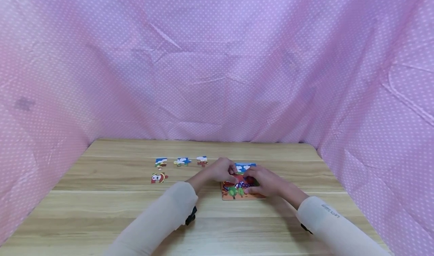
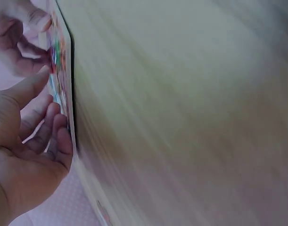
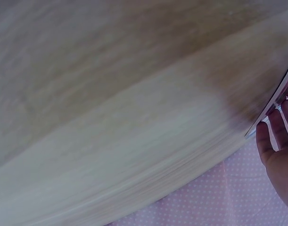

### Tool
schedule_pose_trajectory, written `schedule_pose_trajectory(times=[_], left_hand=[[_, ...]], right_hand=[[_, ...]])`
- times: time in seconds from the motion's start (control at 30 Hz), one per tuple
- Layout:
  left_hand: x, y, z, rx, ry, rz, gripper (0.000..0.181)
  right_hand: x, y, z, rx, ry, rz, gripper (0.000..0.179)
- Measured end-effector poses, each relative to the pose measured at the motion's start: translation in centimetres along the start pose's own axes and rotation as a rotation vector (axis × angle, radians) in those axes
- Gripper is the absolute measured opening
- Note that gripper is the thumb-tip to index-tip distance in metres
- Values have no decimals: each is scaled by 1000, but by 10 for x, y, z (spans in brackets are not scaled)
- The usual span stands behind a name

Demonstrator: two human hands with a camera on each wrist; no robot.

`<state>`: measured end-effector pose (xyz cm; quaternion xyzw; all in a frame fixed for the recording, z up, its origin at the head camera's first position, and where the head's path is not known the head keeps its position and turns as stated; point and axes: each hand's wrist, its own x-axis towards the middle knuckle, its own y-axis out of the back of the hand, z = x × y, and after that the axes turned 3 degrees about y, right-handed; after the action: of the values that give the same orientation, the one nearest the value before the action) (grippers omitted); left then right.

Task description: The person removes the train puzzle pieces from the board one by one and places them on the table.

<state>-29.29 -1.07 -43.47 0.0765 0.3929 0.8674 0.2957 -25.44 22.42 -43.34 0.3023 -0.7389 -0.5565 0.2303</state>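
A jigsaw puzzle [image 1: 239, 196] lies on the table, with blue sky and clouds along its far edge, red in the middle and green plants on orange ground nearest me. My left hand [image 1: 221, 169] rests its fingertips along the puzzle's left side, thumb stretched over the picture. From the other side my right hand [image 1: 267, 181] touches the red middle part, its thumb and fingers spread apart. In the left wrist view the fingertips of both hands meet the puzzle's face close together. Palms and fingers hide much of the picture.
Left of the puzzle lie several loose jigsaw pieces: a cloud piece [image 1: 161, 162], a blue piece [image 1: 183, 161], a cloud-and-brown piece [image 1: 202, 160] and a red piece with eyes [image 1: 157, 178]. Pink dotted cloth [image 1: 217, 79] hangs around the wooden table [image 1: 101, 211].
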Motion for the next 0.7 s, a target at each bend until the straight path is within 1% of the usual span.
schedule_pose_trajectory(times=[0.07, 0.2, 0.5, 0.7], left_hand=[[1, -3, 2, 10, 27, -13, 22], [4, -7, 4, 18, 67, -8, 25], [3, -8, 6, -37, 109, -11, 26], [4, -11, 5, -52, 133, -8, 27]], right_hand=[[0, -1, 0, -2, 4, 3, 51], [-1, -1, 0, 3, 2, 5, 50], [-2, 0, -2, -6, 2, 6, 51], [-5, -1, -2, -39, -3, 27, 59]])
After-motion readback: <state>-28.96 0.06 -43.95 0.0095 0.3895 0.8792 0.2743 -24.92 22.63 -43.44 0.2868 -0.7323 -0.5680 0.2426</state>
